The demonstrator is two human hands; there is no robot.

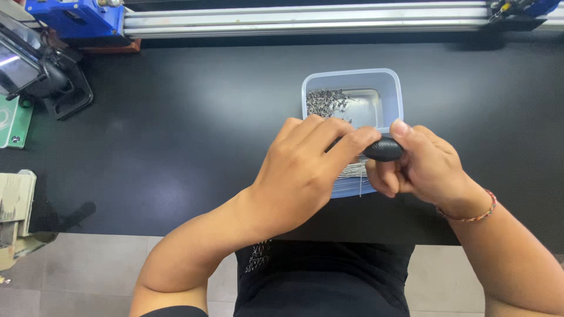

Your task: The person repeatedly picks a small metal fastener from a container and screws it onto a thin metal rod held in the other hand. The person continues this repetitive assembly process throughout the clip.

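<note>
Black and oval, a small textured piece (384,148) sits between both hands just above the near end of a clear plastic tub (392,88) on the dark bench (176,147). The left hand (302,167) pinches its left end with a clenched grip; the right hand (420,167) clasps it from the other side. Thin metal wires (354,171) lie under the fingers — a heap of small grey metal parts (325,103) waits at the tub's far end. Judging by that heap, much of the work looks left to do.
</note>
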